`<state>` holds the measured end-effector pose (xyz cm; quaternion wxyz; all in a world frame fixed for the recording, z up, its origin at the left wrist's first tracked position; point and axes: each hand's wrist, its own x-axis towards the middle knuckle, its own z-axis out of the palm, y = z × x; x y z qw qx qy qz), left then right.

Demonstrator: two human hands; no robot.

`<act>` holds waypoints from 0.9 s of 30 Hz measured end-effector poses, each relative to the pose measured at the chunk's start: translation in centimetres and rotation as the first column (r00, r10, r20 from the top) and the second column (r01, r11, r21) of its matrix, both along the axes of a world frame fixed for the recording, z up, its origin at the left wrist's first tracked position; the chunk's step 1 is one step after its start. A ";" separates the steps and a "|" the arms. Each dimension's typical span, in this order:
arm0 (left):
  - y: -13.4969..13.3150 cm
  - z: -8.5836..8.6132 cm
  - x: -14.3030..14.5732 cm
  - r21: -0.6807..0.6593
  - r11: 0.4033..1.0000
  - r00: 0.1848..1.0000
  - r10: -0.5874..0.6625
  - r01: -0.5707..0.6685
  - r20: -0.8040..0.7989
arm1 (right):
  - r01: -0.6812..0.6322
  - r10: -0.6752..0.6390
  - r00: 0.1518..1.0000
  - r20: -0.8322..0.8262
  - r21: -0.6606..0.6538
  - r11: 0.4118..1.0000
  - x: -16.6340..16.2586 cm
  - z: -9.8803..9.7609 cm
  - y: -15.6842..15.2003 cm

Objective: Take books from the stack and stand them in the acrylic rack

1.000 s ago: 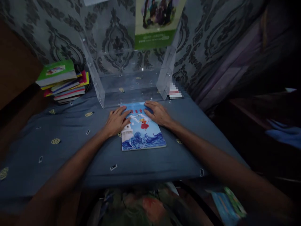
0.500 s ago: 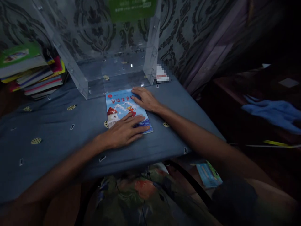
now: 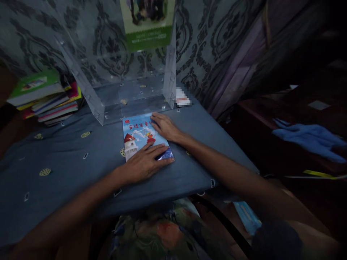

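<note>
A thin blue picture book (image 3: 138, 135) with a lighthouse and waves on its cover lies flat on the blue cloth-covered table (image 3: 67, 159), just in front of a clear acrylic stand (image 3: 130, 94). My left hand (image 3: 145, 162) lies flat on the book's near end, fingers stretched out across the cover. My right hand (image 3: 165, 126) rests on the book's far right corner with its fingers extended along the top edge. Neither hand grips anything.
A stack of books (image 3: 45, 97) with a green one on top sits at the table's back left. A green poster (image 3: 148, 23) hangs on the patterned wall. To the right, a blue cloth (image 3: 309, 139) lies on dark furniture. A book (image 3: 248, 216) lies on the floor.
My left hand slid from the book's top left corner down to its near end. The right hand stayed at the top right corner. The view shifted right.
</note>
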<state>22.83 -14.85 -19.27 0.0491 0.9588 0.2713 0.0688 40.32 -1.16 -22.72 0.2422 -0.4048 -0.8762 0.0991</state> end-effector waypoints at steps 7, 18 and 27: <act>-0.3 0.2 0.1 0.042 0.999 0.998 0.010 -0.008 -0.064 | -0.002 0.002 1.000 0.007 -0.023 1.000 1.4 -0.6 -4.2; -0.2 -1.1 0.3 0.162 0.984 0.997 0.078 -0.077 0.006 | -0.088 0.090 0.995 -0.050 0.024 0.996 2.7 -0.4 -4.1; -0.3 -1.3 0.1 0.144 0.981 0.991 0.132 -0.133 0.017 | -0.069 0.069 0.997 -0.045 -0.007 0.998 2.5 -0.5 -4.2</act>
